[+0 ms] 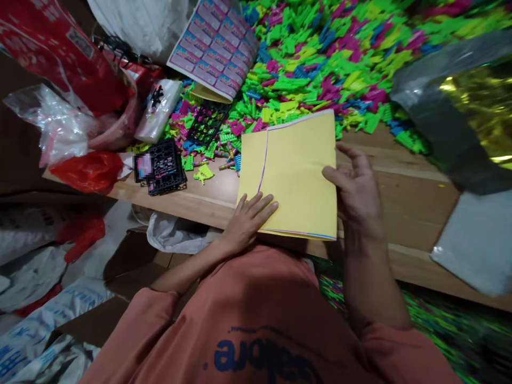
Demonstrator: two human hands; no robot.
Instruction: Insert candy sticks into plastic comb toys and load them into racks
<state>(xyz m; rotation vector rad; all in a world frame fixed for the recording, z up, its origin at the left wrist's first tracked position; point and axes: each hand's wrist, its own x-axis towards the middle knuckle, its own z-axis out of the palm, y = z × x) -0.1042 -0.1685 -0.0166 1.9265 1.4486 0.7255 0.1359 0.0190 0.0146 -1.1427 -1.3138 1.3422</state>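
A folded yellow paper sheet [296, 176] lies at the front edge of the table, with a thin purple and blue printed edge showing along its folds. My left hand [250, 216] rests flat on its lower left part, fingers spread. At the right edge, my right hand [358, 186] grips the folded sheet, thumb on top and fingers partly hidden behind. Beyond the sheet stands a curved printed sheet [218, 45] with rows of pink and blue labels, its yellow back showing at the bottom.
A large heap of neon plastic pieces [304, 69] covers the table's back. Black plastic grids [166, 168] sit to the left, near a red plastic bag [86, 170] and a clear-wrapped pack [158, 112]. Clear plastic bags [476, 240] and a gold-filled bag [480, 106] lie at right.
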